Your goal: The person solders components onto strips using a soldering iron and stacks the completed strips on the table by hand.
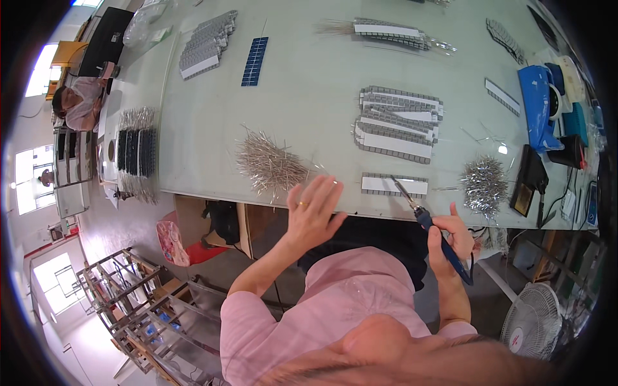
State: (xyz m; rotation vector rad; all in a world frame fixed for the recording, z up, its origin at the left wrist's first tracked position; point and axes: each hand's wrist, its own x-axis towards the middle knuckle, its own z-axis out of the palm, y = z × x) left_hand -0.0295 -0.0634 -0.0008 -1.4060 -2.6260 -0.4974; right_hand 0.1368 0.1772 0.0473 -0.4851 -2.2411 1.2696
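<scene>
My right hand (452, 239) is closed round the dark blue handle of a soldering iron (423, 217). The iron's metal tip points at a flat strip (380, 184), white in the middle with grey segmented edges, near the table's front edge. I cannot tell whether the tip touches it. To the left, my left hand (313, 211) is stretched out flat with the thumb apart, at the table edge. Just beyond its fingertips lies a loose heap of thin silvery metal ribbons (269, 164), with a few stray ones by the fingers.
Behind the strip lies a stack of similar strips (396, 125); more bundles (389, 32) lie farther back. Another ribbon heap (484, 185) is at right, beside a black iron stand (530, 180) and a blue container (539, 106). A blue cell panel (255, 61) lies far left. A fan (531, 321) stands lower right.
</scene>
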